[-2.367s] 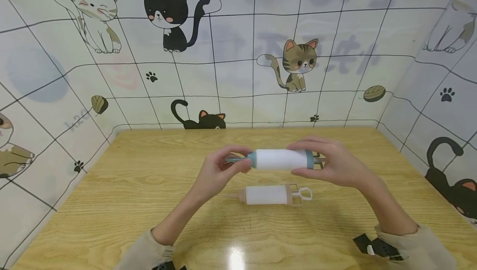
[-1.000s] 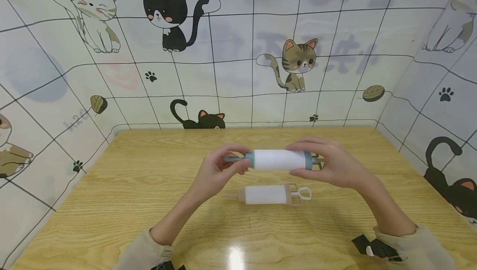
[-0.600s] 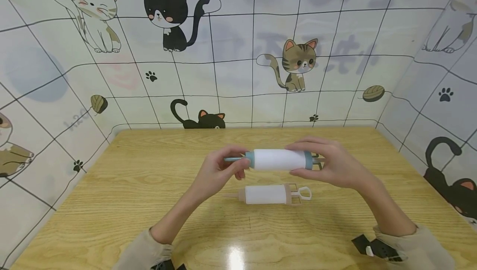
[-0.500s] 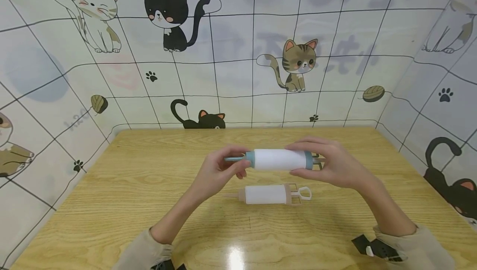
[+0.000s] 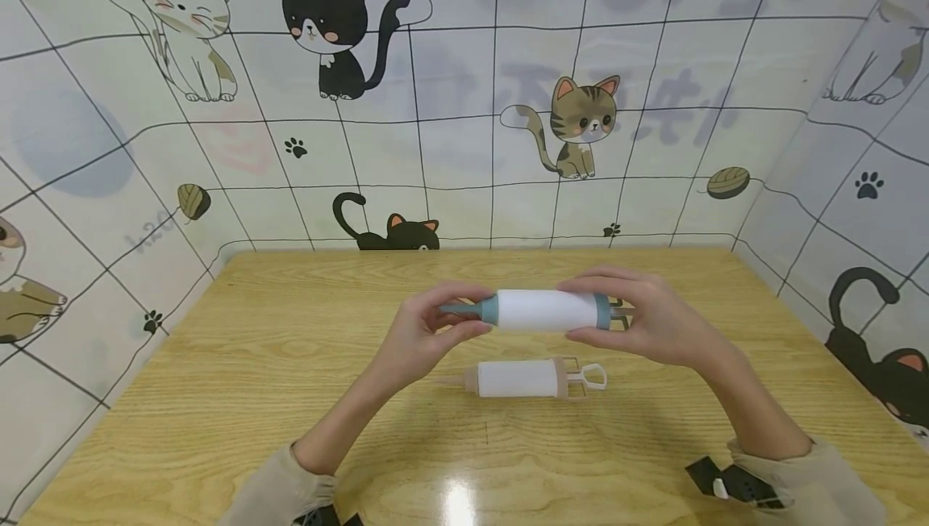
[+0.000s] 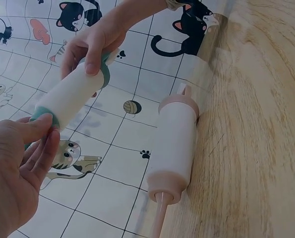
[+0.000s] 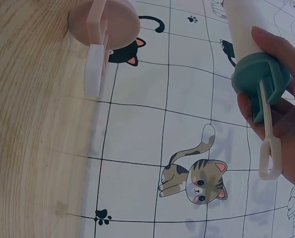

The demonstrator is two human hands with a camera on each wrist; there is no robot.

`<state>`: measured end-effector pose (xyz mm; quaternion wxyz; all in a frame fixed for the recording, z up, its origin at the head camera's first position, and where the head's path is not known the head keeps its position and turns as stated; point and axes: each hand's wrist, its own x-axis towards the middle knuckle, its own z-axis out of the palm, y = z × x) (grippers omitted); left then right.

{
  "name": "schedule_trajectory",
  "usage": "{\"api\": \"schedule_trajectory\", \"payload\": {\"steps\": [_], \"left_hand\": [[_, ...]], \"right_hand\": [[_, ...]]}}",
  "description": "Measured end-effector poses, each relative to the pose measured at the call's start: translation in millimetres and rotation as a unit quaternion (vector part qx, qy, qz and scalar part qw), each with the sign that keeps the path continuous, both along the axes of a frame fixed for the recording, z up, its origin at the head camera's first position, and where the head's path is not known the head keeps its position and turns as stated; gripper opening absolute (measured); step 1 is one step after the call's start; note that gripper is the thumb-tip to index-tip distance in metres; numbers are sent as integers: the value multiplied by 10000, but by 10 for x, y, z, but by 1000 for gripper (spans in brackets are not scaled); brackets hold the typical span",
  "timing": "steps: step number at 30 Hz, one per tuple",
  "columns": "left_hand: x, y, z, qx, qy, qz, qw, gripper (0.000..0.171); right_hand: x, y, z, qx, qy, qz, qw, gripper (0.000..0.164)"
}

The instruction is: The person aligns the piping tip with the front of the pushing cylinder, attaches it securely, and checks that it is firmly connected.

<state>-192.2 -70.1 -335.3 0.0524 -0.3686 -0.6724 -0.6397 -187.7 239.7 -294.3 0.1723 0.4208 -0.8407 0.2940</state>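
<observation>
A syringe with a white barrel (image 5: 546, 311) and teal ends is held level above the table by both hands. At its nozzle end, my left hand (image 5: 428, 332) pinches the teal collar (image 6: 47, 116) between thumb and fingers. My right hand (image 5: 653, 320) grips the barrel by the other end, thumb on one side and fingers on the other. From the teal end cap (image 7: 259, 74) a white plunger rod with a loop handle (image 7: 270, 158) sticks out. Nearer to me a second syringe (image 5: 518, 379), white with beige-pink ends, lies on the table, touched by neither hand.
The wooden table (image 5: 305, 316) runs back to a wall sheet (image 5: 464, 147) printed with cats and grid lines. More of this sheet covers both sides. Dark straps sit at both sleeve cuffs (image 5: 798, 477).
Over these frames my left thumb and fingers shift their place around the teal collar. The right hand keeps its hold, and the syringe on the table stays where it was.
</observation>
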Motion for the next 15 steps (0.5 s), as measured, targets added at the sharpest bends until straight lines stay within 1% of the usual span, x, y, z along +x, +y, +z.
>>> {"api": "schedule_trajectory", "payload": {"steps": [2,8,11,15], "left_hand": [[3,1,5,37,13,-15,10000,34],[18,-2,17,238,-198,-38,9995,23],[14,-6,15,250,-250,11,9994,22],[15,-11,22,137,-458,45,9988,25]], "right_hand": [[2,-5,1,-2,0,-15,10000,51],[-3,-15,-6,-23,105,9,9999,51],[-4,-18,-6,-24,160,51,9999,52],[6,-25,2,-53,198,70,9998,51]]}}
